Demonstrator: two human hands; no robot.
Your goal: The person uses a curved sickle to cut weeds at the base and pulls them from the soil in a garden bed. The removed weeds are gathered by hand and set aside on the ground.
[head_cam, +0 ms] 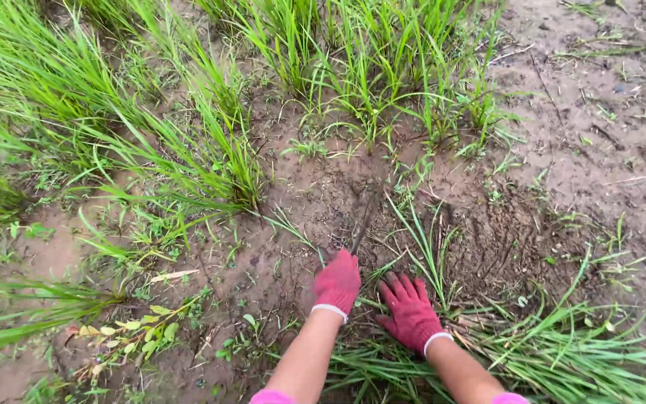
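L hand (337,281), red-gloved, fist closed on a dark tool (363,224) w/ blade in soil; R hand (410,310) just right of tool, fingers spread flat on cut grass (562,359).

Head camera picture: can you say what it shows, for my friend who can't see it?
Two hands in red gloves work on muddy ground among green grass. The left hand grips a thin dark tool that points into the soil, while the right hand lies flat, fingers spread, on cut grass.
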